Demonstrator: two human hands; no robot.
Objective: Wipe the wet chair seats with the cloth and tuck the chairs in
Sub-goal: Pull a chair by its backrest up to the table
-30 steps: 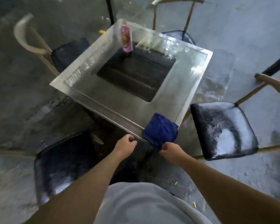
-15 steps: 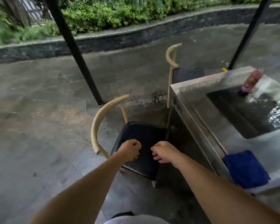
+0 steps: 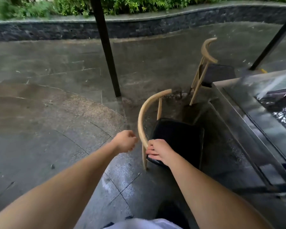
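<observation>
The table (image 3: pixel 238 123) stands right of the near chair (image 3: pixel 177 138), whose seat runs toward it. The right hand (image 3: pixel 158 152) grasps the curved backrest's near end; the left hand (image 3: pixel 125 140), loosely curled and empty, hovers just beside it.

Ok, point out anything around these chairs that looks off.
The near chair stands pulled out from the table, not tucked in; the right hand grips its backrest end. The paving beside it glistens wet. The left hand holds nothing. The far chair sits closer in.
</observation>
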